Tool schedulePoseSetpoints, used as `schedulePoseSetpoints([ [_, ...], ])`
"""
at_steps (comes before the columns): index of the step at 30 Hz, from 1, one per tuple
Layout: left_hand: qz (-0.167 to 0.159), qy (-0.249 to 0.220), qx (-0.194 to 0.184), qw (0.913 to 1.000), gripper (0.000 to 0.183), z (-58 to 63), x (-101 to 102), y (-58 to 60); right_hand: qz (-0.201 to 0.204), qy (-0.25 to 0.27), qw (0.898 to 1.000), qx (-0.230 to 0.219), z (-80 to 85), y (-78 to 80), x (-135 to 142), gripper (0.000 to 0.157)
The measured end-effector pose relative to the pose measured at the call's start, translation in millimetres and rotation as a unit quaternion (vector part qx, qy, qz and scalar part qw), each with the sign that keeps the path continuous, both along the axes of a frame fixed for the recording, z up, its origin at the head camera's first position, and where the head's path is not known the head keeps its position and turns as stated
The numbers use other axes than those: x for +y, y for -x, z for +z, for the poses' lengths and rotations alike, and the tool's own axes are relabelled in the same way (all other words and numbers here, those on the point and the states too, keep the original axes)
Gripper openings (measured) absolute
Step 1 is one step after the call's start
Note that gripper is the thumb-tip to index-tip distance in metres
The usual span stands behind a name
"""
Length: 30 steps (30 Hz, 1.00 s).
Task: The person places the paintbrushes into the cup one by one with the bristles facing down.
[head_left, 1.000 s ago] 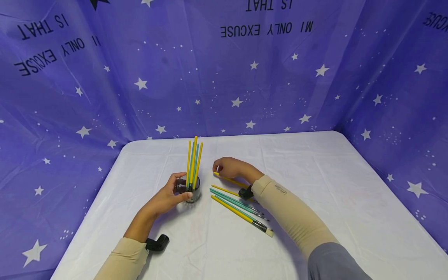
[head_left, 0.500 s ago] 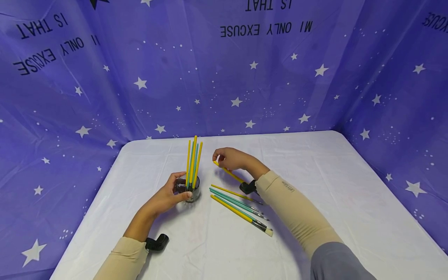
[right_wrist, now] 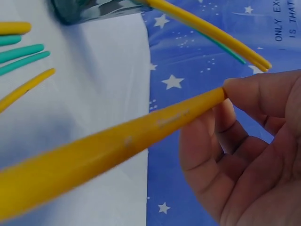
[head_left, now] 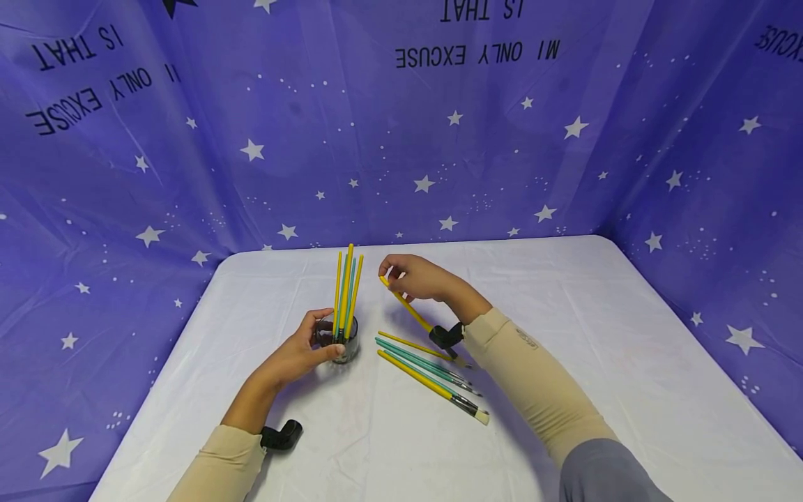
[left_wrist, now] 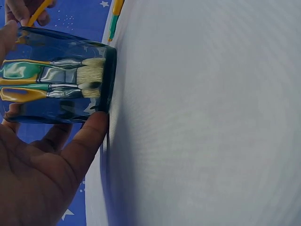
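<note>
My left hand curls round a clear glass standing on the table, thumb on the near side. Several paintbrushes with yellow and teal handles stand in it, bristles down at its base. Back and right of the glass, my right hand pinches a yellow paintbrush near the tip of its handle. The handle slants down toward the wrist; in the head view its bristle end is partly behind the wrist camera. Nearer me lie a thin yellow paintbrush, teal paintbrushes and a thick yellow paintbrush.
A white cloth covers the table. Purple star-printed curtain hangs behind and along both sides. Black wrist cameras sit at the left cuff and the right cuff.
My right hand has lifted the yellow paintbrush's handle end up and away from the table, toward the back. The left hand and the glass have stayed in place.
</note>
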<state>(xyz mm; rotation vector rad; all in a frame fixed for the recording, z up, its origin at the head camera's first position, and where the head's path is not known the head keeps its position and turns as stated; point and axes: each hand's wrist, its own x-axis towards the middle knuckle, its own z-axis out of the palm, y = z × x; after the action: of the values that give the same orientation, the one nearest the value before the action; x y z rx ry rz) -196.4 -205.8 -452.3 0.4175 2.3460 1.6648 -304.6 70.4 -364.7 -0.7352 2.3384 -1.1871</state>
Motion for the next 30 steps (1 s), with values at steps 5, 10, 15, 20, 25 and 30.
schedulePoseSetpoints([
  [5, 0.002, 0.002, -0.003, 1.0, 0.075, 0.6, -1, -0.7, -0.03, 0.044, 0.998, -0.016, 2.2, 0.9, 2, 0.02],
  [10, 0.003, 0.001, -0.008, 1.0, 0.076, 0.8, -1, -1.6, -0.064, 0.087, 0.993, -0.042, 2.2, 1.5, 4, 0.022],
  [15, 0.005, 0.003, -0.006, 1.0, 0.077, 0.8, -1, -1.9, -0.088, 0.119, 0.988, -0.047, 2.6, 2.1, 5, 0.019],
  [20, 0.008, 0.007, -0.003, 0.9999, 0.077, 1.6, -1, -2.4, -0.096, 0.148, 0.984, -0.039, 6.4, 0.7, 5, 0.019],
  [25, 0.002, 0.0, -0.002, 1.0, 0.076, 1.5, 0, -1.5, -0.106, 0.175, 0.978, -0.034, 11.9, 0.4, 4, 0.02],
  [30, 0.001, -0.002, -0.002, 1.0, 0.075, 0.8, 0, -1.0, -0.127, 0.227, 0.965, -0.038, 18.8, 1.6, 2, 0.023],
])
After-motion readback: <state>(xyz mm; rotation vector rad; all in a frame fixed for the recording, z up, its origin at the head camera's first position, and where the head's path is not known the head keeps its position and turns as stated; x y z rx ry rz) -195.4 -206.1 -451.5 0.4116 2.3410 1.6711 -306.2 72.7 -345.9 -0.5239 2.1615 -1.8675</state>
